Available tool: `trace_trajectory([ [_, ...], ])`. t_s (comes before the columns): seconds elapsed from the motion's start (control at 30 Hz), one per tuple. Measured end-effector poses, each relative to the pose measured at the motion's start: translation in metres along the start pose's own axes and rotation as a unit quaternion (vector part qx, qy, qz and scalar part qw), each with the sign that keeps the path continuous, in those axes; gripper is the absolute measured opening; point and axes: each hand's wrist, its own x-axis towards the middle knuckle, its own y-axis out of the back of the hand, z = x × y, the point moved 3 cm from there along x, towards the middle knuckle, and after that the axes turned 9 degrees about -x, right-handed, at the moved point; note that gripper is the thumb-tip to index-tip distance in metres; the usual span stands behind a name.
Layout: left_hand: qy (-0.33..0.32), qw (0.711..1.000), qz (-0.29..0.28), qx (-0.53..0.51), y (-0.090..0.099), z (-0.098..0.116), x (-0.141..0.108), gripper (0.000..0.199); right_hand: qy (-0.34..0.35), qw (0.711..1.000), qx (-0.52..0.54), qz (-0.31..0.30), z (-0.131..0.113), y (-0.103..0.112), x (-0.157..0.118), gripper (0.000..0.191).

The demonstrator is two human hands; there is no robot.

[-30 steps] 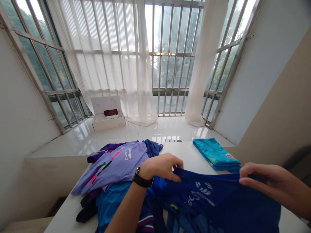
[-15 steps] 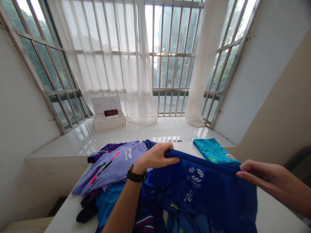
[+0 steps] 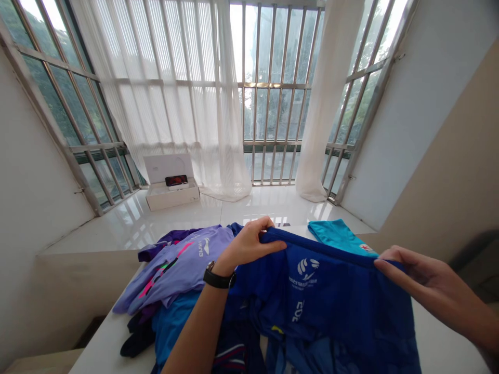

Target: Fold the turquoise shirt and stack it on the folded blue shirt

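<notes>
Two pinches: your left hand (image 3: pixel 247 246) and your right hand (image 3: pixel 432 285) hold a blue jersey (image 3: pixel 315 296) up by its top edge

Royal-blue sports garment (image 3: pixel 315 306) - thin synthetic knit, held up above the desk (image 3: pixel 448 332), top hem (image 3: pixel 323 247) pulled taut between the left hand (image 3: pixel 249 246) and right hand (image 3: pixel 432 285). Body hangs with soft ripples, left edge in front of the pile of clothes (image 3: pixel 175 327), lower end running out of frame. White logo (image 3: pixel 307 267) with small text beneath, white characters (image 3: pixel 297 311) turned sideways below that, small yellow mark (image 3: pixel 277 329) near the left edge - text too small to read.
</notes>
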Motion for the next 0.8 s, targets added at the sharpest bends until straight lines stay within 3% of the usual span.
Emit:
trace_trajectory([
  [0.1,0.022,0.997,-0.055,-0.054,0.004,-0.011,0.002,0.037,-0.013,0.993,0.101,-0.054,0.004,-0.009,0.003,0.042],
  [0.23,0.027,0.993,-0.095,-0.062,0.007,-0.020,0.003,0.035,-0.044,0.984,0.166,-0.043,0.014,-0.018,0.010,0.039],
  [0.5,0.031,0.998,-0.046,-0.007,0.008,-0.032,0.009,0.029,-0.093,0.970,0.225,-0.001,0.019,-0.031,0.018,0.050],
  [0.57,0.034,0.998,-0.056,0.023,0.009,-0.033,0.009,0.031,-0.097,0.966,0.238,0.020,0.020,-0.036,0.018,0.051],
  [0.7,0.061,0.980,-0.179,0.062,0.006,-0.036,0.006,0.047,-0.112,0.963,0.237,0.062,0.021,-0.043,0.015,0.049],
  [0.8,0.087,0.959,-0.237,0.125,0.001,-0.044,0.006,0.037,-0.118,0.966,0.215,0.079,0.018,-0.040,0.013,0.044],
])
